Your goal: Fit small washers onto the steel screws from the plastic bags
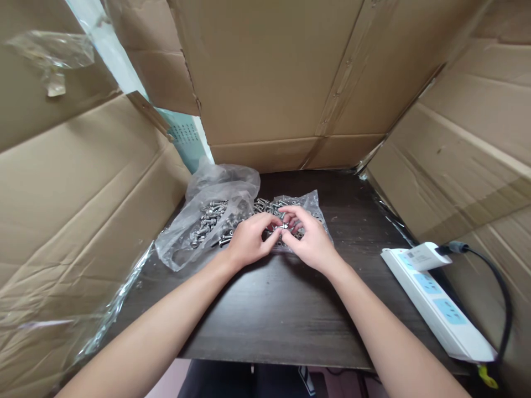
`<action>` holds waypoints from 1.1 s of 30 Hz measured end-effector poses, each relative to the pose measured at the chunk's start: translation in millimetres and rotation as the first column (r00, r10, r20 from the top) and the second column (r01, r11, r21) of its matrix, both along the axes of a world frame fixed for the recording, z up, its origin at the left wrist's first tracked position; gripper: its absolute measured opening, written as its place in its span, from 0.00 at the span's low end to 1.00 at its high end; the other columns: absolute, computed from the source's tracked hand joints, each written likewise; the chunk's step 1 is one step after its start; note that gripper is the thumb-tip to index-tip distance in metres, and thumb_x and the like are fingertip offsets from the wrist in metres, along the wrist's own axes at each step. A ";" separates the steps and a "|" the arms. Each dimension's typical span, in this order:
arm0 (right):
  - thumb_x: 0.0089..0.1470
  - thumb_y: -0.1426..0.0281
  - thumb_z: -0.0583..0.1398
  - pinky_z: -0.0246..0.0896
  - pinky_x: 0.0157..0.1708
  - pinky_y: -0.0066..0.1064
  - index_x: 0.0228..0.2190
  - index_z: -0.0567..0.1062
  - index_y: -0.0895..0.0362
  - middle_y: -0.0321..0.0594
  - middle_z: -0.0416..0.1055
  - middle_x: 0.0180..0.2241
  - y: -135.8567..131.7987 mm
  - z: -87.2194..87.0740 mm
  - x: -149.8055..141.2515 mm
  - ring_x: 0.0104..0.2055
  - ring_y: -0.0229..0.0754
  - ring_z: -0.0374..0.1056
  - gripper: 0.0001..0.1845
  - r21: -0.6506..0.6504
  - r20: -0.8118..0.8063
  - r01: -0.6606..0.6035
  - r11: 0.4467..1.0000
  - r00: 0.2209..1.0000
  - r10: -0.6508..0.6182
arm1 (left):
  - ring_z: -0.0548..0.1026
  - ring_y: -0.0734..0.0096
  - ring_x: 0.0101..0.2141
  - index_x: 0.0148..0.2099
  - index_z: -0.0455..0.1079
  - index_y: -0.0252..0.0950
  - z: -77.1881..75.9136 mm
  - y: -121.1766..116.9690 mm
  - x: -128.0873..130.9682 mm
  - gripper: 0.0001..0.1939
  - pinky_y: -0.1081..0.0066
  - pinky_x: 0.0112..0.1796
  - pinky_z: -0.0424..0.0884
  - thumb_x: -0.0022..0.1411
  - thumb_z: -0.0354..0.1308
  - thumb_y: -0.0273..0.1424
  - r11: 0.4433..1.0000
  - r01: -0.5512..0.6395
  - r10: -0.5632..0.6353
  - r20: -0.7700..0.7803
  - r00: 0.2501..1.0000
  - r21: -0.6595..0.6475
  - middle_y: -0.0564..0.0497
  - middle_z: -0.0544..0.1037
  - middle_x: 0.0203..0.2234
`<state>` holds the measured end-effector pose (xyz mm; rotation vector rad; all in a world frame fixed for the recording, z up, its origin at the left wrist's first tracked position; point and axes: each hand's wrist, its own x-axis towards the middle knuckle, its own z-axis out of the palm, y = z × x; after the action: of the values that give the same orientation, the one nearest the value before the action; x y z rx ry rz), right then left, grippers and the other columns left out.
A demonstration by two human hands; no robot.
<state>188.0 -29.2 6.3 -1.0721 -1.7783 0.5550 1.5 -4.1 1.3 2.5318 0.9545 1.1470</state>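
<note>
Both of my hands meet over a spread of metal bolts on a dark table. My left hand (254,235) pinches one end of a small silver bolt (284,226) between thumb and fingers. At its other end, the thumb and fingers of my right hand (307,237) close on the same piece. Its exact fittings are too small to make out. Beneath and behind the hands, loose bolts (265,205) lie on a clear plastic sheet (311,202). More bolts (209,218) are heaped in a clear plastic bag (176,243) to the left.
Cardboard walls (274,77) enclose the dark table (265,309) at the back and both sides. A white power strip (440,304) with a plugged-in adapter (427,256) and a black cable (504,293) lies on the right. The table's front edge is near my body.
</note>
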 end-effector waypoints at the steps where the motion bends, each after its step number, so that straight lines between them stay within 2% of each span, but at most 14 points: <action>1: 0.53 0.73 0.60 0.68 0.38 0.35 0.50 0.74 0.52 0.40 0.73 0.39 -0.1 0.1 -0.2 0.39 0.43 0.71 0.21 0.008 0.007 0.001 1.000 1.000 -0.001 | 0.79 0.64 0.36 0.44 0.73 0.37 0.1 -0.1 0.3 0.05 0.67 0.39 0.74 0.68 0.57 0.29 1.000 0.005 -0.005 -0.006 1.000 -0.004 0.48 0.81 0.36; 5: 0.53 0.72 0.61 0.67 0.38 0.34 0.49 0.75 0.53 0.38 0.72 0.37 0.0 0.6 0.7 0.36 0.42 0.70 0.21 0.007 0.040 -0.002 1.000 0.999 0.002 | 0.78 0.64 0.35 0.43 0.72 0.37 0.1 -0.3 0.9 0.04 0.66 0.39 0.74 0.67 0.57 0.28 1.000 0.022 -0.022 -0.010 1.000 -0.017 0.48 0.80 0.36; 8: 0.61 0.69 0.57 0.66 0.39 0.37 0.49 0.75 0.53 0.39 0.75 0.35 0.6 0.2 2.9 0.34 0.43 0.70 0.16 -0.050 0.079 0.040 0.998 0.996 -0.036 | 0.78 0.65 0.36 0.44 0.72 0.37 0.1 -0.5 0.5 0.04 0.67 0.39 0.74 0.68 0.56 0.29 0.999 0.031 -0.031 -0.005 1.000 -0.009 0.48 0.80 0.35; 12: 0.67 0.67 0.52 0.66 0.44 0.41 0.46 0.77 0.52 0.43 0.78 0.40 1.0 0.6 4.7 0.43 0.49 0.73 0.15 -0.018 0.133 0.134 0.991 0.982 -0.131 | 0.78 0.66 0.35 0.44 0.72 0.37 0.3 -0.2 -0.8 0.04 0.68 0.38 0.74 0.70 0.56 0.30 1.000 0.010 -0.010 0.011 1.000 -0.012 0.49 0.79 0.35; 15: 0.65 0.65 0.56 0.68 0.42 0.39 0.50 0.75 0.52 0.43 0.78 0.42 -0.5 2.5 3.1 0.44 0.49 0.73 0.14 -0.052 0.083 0.077 0.996 0.994 -0.072 | 0.78 0.66 0.35 0.44 0.72 0.37 0.1 0.1 -1.2 0.05 0.68 0.38 0.74 0.70 0.56 0.30 1.000 0.006 -0.005 0.014 1.000 -0.011 0.48 0.80 0.35; 17: 0.65 0.65 0.57 0.69 0.39 0.37 0.51 0.74 0.52 0.41 0.77 0.39 -1.7 3.4 1.9 0.42 0.47 0.73 0.15 -0.082 0.081 0.023 0.996 0.997 -0.017 | 0.78 0.66 0.35 0.44 0.72 0.37 0.0 -0.1 -1.0 0.05 0.68 0.38 0.74 0.70 0.56 0.29 1.000 0.016 -0.016 0.009 1.000 -0.003 0.48 0.80 0.35; 20: 0.63 0.68 0.57 0.69 0.42 0.39 0.52 0.74 0.51 0.41 0.75 0.38 -2.6 3.5 1.6 0.43 0.47 0.72 0.16 -0.052 0.116 0.010 0.999 0.993 -0.004 | 0.78 0.66 0.35 0.44 0.72 0.37 -0.1 -0.5 -0.5 0.04 0.69 0.37 0.73 0.69 0.56 0.28 1.000 0.017 -0.017 -0.001 1.000 -0.001 0.48 0.80 0.35; 25: 0.51 0.76 0.59 0.70 0.45 0.40 0.56 0.70 0.51 0.44 0.73 0.46 -1.1 1.0 2.8 0.52 0.50 0.69 0.29 0.009 0.089 0.007 1.000 0.996 -0.007 | 0.77 0.67 0.34 0.44 0.72 0.37 -0.6 0.4 0.1 0.04 0.69 0.36 0.72 0.70 0.57 0.30 1.000 -0.012 0.012 0.024 1.000 -0.016 0.49 0.79 0.35; 27: 0.52 0.75 0.59 0.70 0.43 0.39 0.55 0.70 0.51 0.44 0.74 0.47 -0.7 0.0 1.7 0.51 0.50 0.70 0.28 -0.020 0.051 0.010 1.000 0.999 -0.009 | 0.77 0.67 0.34 0.44 0.73 0.37 -1.0 1.3 0.2 0.04 0.70 0.36 0.72 0.70 0.57 0.30 1.000 -0.016 0.017 0.042 0.999 -0.027 0.49 0.79 0.34; 31: 0.58 0.68 0.59 0.70 0.39 0.37 0.53 0.71 0.53 0.43 0.75 0.42 -0.8 -0.4 -1.8 0.42 0.45 0.73 0.20 -0.093 0.015 0.018 0.995 1.000 -0.016 | 0.77 0.67 0.34 0.44 0.73 0.36 -2.3 2.8 0.0 0.04 0.70 0.36 0.73 0.69 0.58 0.29 0.999 -0.020 0.022 0.053 0.998 -0.037 0.49 0.80 0.34; 33: 0.59 0.67 0.60 0.70 0.38 0.36 0.53 0.71 0.54 0.43 0.75 0.42 -1.0 0.0 -2.7 0.42 0.45 0.73 0.20 -0.111 -0.001 0.019 0.994 1.000 -0.019 | 0.78 0.67 0.34 0.44 0.74 0.36 -3.1 3.1 -0.1 0.05 0.70 0.36 0.73 0.69 0.58 0.29 0.999 -0.021 0.023 0.047 0.999 -0.042 0.49 0.80 0.35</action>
<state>185.4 -30.3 6.3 -1.1627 -1.7507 0.6490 1.4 -1.0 -1.8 2.4561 0.9861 1.1762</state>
